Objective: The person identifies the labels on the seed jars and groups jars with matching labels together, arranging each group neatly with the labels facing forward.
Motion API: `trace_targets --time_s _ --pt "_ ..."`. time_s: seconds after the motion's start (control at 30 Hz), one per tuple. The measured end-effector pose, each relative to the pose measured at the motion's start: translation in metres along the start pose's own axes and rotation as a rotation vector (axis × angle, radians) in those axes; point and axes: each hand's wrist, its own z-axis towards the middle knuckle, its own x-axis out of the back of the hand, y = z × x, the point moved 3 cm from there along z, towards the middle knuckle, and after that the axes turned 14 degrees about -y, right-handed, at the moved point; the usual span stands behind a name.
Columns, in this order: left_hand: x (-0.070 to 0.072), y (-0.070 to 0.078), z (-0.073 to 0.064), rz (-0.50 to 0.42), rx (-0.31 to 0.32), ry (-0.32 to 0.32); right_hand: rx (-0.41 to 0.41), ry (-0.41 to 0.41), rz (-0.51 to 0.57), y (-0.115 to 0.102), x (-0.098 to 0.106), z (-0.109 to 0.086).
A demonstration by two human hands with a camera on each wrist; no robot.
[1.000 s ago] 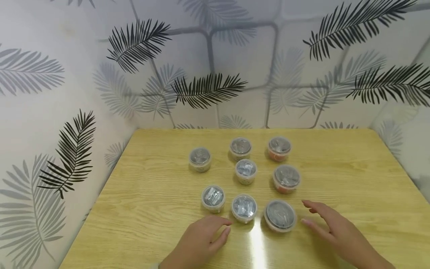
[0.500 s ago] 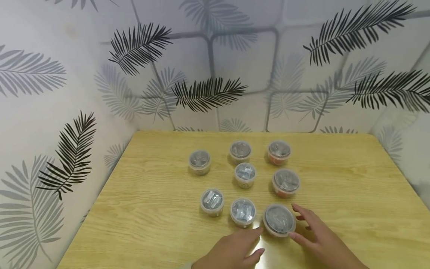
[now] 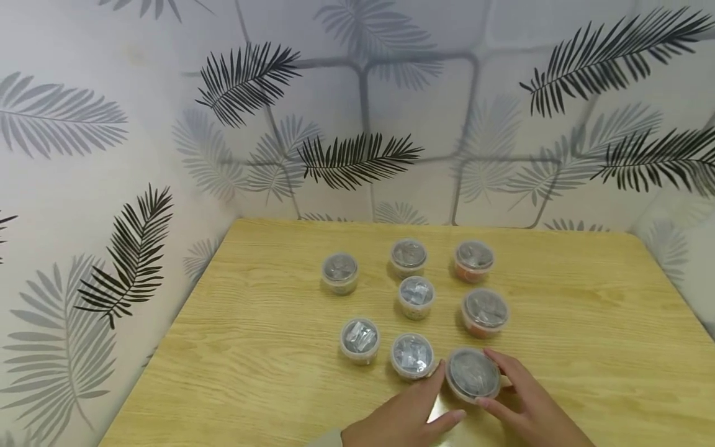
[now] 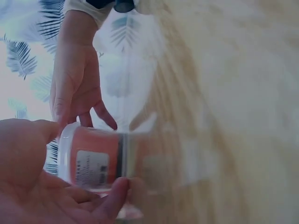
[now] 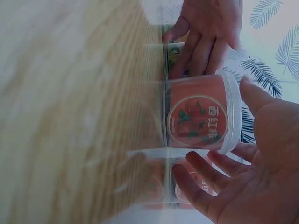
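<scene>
A round plastic tub with a clear lid stands upright at the front of the group. In the right wrist view, this tub shows a red wrap with a tomato picture and lettering. My right hand curves round its right side, index fingertip at the far rim and thumb at the near rim. On the left side, my left hand extends its fingers along the tub, thumb spread away. The left wrist view shows the left hand close to the tub's wall, which bears a white label.
Two tubs stand just left: a near tub and a farther-left tub. A red-sided tub stands right behind the front one. Several more stand farther back on the wooden table, against a leaf-patterned wall.
My left hand has moved right, past the front of the near-left tub, to the front tub. My right hand has moved left onto that tub's rim. The tubs stay put; the view shifts slightly.
</scene>
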Motion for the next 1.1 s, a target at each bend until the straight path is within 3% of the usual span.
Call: trace_targets --time_s 0.13,0.3,0.57,0.83,0.97,1.1 --pt "-0.005 0.001 0.004 -0.204 -0.003 -0.018 0.012 0.016 0.019 0.0 -0.001 -0.003" --pt "-0.006 0.001 0.007 -0.266 0.002 -0.002 -0.039 0.021 0.043 0.0 -0.003 -0.002" --pt "-0.003 0.009 0.007 -0.297 -0.072 0.038 -0.032 0.079 0.045 -0.001 0.001 -0.002" --pt "0.002 0.024 0.004 -0.292 -0.269 0.096 -0.009 0.105 0.086 -0.015 0.018 -0.005" --pt "0.003 0.031 0.001 -0.276 -0.281 0.14 0.023 0.126 0.195 -0.02 0.026 -0.007" --pt "0.007 0.038 -0.002 -0.255 -0.28 0.215 0.011 0.111 0.39 -0.02 0.033 -0.01"
